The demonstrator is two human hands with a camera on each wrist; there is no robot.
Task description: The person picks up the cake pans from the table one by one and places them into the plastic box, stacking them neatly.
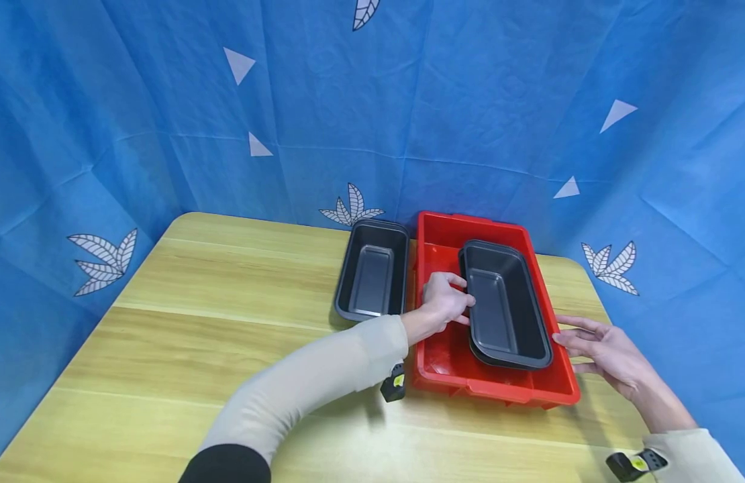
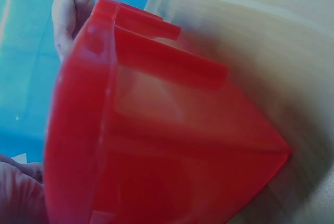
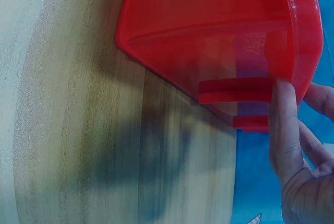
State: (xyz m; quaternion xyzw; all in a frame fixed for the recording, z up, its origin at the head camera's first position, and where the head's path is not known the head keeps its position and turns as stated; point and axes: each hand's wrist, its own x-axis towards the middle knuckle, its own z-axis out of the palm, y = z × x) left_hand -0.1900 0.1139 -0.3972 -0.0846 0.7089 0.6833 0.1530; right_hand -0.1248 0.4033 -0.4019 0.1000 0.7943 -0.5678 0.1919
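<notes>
A dark loaf pan (image 1: 508, 315) sits inside a red plastic bin (image 1: 445, 382), slanted toward the bin's right side. A second dark edge shows below its rim at the lower left. My left hand (image 1: 443, 300) reaches over the bin's left wall and pinches the pan's left rim, thumb on top. Outside the bin's right wall, my right hand (image 1: 605, 352) touches the rim with fingers mostly straight. The right wrist view shows a finger of the right hand (image 3: 287, 135) along the outer wall, near its red ribs. In the left wrist view the bin wall hides the pan.
Another dark loaf pan (image 1: 372, 268) stands on the wooden table (image 1: 215, 322), just left of the bin. A blue patterned cloth (image 1: 348, 107) hangs behind the table's back edge and down the right side. The bin stands near the table's back right corner.
</notes>
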